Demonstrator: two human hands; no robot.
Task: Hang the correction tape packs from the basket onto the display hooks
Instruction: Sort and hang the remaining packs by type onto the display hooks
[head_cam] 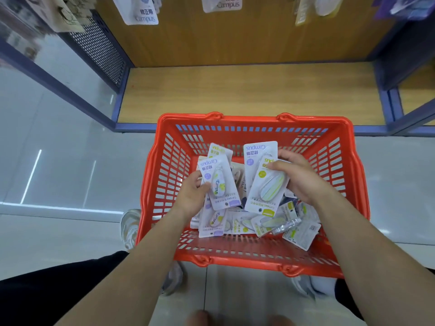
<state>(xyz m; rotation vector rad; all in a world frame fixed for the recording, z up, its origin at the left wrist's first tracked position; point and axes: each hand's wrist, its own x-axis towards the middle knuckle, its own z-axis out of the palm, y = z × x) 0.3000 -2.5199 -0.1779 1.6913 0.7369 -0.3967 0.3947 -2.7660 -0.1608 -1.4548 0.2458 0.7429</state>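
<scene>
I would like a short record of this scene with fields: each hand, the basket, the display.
left hand: grips purple-marked packs
right hand: grips green-marked pack, another pack behind it
basket: red, on the floor, under both hands
basket contents: loose packs on the bottom
display: hung packs at the top, wooden shelf below
</scene>
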